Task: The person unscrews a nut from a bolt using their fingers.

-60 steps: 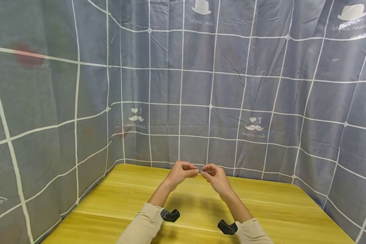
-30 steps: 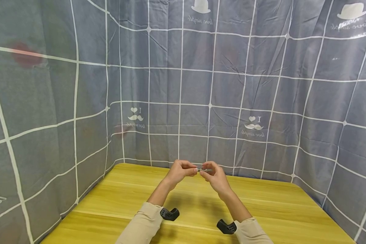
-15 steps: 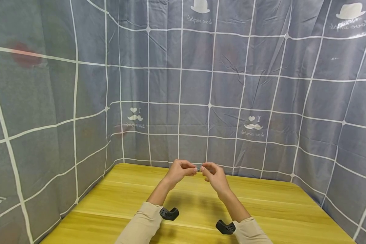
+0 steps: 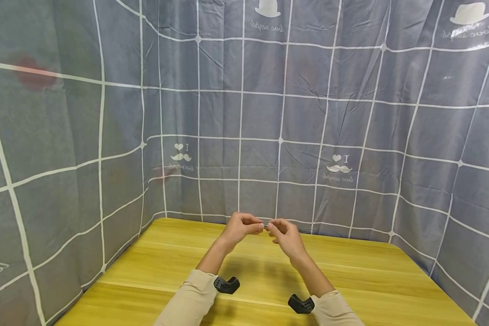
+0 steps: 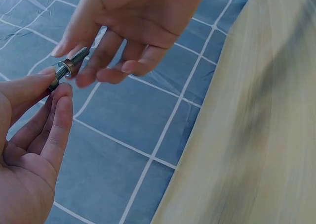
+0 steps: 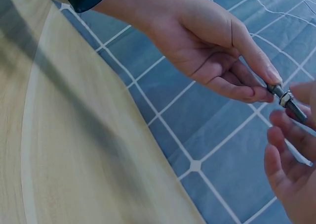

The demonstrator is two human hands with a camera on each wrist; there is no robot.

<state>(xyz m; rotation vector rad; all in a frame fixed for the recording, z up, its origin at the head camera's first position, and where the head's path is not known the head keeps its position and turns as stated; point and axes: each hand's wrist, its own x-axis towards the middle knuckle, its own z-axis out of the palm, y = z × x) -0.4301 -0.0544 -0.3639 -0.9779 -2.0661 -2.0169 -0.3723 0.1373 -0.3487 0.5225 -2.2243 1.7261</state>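
Note:
A metal bolt (image 5: 82, 54) with a nut (image 5: 64, 67) partway along its threads is held up above the far part of the table. My left hand (image 4: 237, 232) pinches the head end of the bolt between thumb and fingertips. From the other side, my right hand (image 4: 288, 238) has its thumb and index finger at the nut, the other fingers loosely bent. In the right wrist view the threaded end of the bolt (image 6: 297, 111) points toward the right palm, and the nut (image 6: 285, 98) shows by the right thumb tip.
The yellow wood-grain table (image 4: 167, 271) spreads beneath both forearms. A grey curtain (image 4: 261, 117) with white grid lines hangs behind it and at both sides. Black devices (image 4: 227, 285) are worn on both wrists, by the beige sleeves.
The right thumb and index finger open and close around the bolt and nut, and now sit a little nearer the left fingertips. The left hand keeps its pinch, almost still.

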